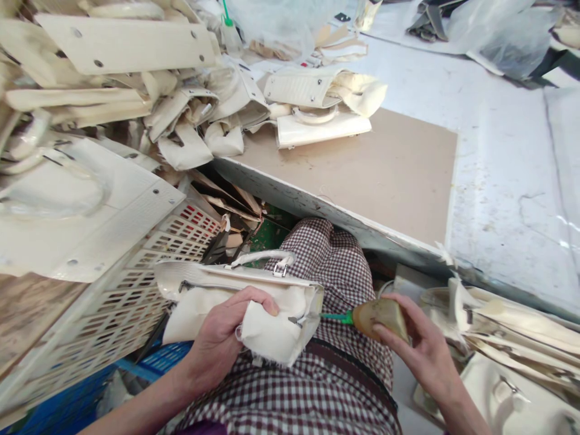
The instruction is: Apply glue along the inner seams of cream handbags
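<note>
A cream handbag [254,281] with a wrapped carry handle lies on its side over my lap, its pale lining pulled partly out. My left hand [224,326] is closed on the bag, thumb pressing the folded lining near the right end. My right hand [419,338] wraps round a yellowish glue bottle [380,318] with a green nozzle. The bottle is tipped sideways, and its thin tip points left at the bag's right end. Whether the tip touches the bag I cannot tell.
Cream bag pieces [131,45] are heaped at the upper left, above a white plastic basket [149,272]. A brown board [389,169] lies on the white table [498,121] ahead. More cream bags [521,386] are stacked at the lower right. Clear plastic [502,36] sits at the back.
</note>
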Available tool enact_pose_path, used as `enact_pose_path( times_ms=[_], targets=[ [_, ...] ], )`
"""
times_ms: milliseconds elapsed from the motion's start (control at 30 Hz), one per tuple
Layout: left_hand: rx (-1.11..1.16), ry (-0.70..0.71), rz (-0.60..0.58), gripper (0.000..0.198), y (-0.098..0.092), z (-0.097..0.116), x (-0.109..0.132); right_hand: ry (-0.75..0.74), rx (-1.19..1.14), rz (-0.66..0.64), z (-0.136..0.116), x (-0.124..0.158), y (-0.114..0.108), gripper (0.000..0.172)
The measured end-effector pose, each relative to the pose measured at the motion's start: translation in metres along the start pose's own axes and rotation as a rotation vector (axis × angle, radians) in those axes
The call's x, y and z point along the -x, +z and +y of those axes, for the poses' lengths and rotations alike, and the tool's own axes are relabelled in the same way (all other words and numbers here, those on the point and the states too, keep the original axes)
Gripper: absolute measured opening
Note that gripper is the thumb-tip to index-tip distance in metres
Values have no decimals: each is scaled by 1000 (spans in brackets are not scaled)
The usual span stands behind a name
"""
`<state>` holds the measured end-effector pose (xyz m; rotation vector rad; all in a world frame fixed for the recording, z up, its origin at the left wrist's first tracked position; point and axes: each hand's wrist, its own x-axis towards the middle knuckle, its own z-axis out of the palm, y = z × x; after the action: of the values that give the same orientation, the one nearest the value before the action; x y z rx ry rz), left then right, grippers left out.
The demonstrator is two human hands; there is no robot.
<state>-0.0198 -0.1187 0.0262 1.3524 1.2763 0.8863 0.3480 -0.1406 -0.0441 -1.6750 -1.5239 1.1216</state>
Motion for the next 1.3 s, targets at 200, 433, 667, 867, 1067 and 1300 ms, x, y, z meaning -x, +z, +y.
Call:
enact_pose_path(
  times_ms=[200, 433, 667, 867, 1067, 1300],
  targets=[
    [-3, -14, 23, 17, 2, 0, 4, 175, -124, 69, -5, -4, 5, 55],
    [-50, -44, 62, 18, 6, -16, 29, 341, -224, 99, -5, -1, 1, 63],
    [-46, 112, 64, 10, 7, -4, 21, 309, -290, 107, -9, -5, 14, 59],
    [-40, 154, 80, 9, 9, -6, 19, 311, -224, 225, -16, -2, 9, 61],
    [-41, 127, 62, 11, 8, -18, 26, 383, -230, 74, -15, 0, 11, 64],
    [-58, 107, 61, 11, 6, -10, 22, 479, -255, 6, -31, -3, 9, 59]
  ],
)
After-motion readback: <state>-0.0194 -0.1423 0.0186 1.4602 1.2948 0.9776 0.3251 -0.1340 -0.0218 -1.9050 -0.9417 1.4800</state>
